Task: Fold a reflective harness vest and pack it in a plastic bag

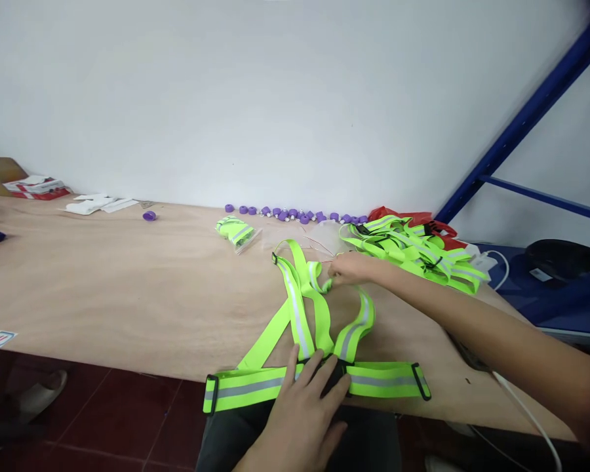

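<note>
A neon yellow-green reflective strap vest with silver stripes lies at the table's front edge, its waist band running left to right with a black buckle at each end. My left hand rests on the middle of that band, fingers spread over a dark piece where the straps meet. Farther back, my right hand is closed on a looped shoulder strap of the same vest; its fingertips are partly hidden. Just beyond it lies a tangled pile of similar reflective straps.
A bagged folded strap and a row of purple round pieces lie near the wall. White papers and a cardboard box sit at the far left. A blue metal frame stands at right, near a white cable.
</note>
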`<action>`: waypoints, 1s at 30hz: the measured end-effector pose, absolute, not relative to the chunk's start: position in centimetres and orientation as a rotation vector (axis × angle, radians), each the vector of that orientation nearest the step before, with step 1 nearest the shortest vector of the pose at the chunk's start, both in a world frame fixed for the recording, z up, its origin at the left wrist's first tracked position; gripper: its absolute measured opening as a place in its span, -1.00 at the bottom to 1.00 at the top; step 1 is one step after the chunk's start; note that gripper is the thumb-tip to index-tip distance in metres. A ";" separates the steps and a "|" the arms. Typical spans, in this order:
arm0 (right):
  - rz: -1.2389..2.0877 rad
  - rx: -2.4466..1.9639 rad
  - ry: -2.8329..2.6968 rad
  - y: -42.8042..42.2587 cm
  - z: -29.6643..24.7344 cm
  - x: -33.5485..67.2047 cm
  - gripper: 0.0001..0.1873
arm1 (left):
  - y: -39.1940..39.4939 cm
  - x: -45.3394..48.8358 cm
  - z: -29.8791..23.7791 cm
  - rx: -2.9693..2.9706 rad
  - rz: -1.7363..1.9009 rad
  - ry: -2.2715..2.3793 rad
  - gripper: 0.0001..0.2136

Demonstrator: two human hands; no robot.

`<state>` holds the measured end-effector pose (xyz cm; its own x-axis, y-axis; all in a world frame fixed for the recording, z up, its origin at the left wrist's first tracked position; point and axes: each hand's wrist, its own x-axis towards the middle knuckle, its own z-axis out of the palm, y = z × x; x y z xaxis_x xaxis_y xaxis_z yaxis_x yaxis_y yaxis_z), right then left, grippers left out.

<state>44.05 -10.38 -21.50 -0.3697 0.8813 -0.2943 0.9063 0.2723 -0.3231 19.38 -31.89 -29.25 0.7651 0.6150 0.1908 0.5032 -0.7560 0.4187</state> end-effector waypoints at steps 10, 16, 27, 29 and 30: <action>-1.586 2.342 2.513 -6.2 -20.5 44.4 -0.59 | -31.7 19.4 -30.8 2.730 0.604 0.909 -0.52; -1.250 2.520 2.393 -6.2 -21.7 43.4 -0.54 | -32.0 19.5 -29.7 2.712 0.490 0.887 -0.47; 0.354 2.491 2.758 -28.4 -20.7 41.7 -0.64 | -30.3 2.1 -27.7 2.580 0.713 1.276 -0.43; 0.305 2.261 2.944 -33.8 -23.9 38.9 -0.75 | -30.3 0.7 -28.4 2.417 0.795 1.303 -0.52; 0.290 2.043 3.076 -35.6 -25.5 37.5 -0.72 | -30.4 0.6 -28.4 2.309 0.859 1.318 -0.55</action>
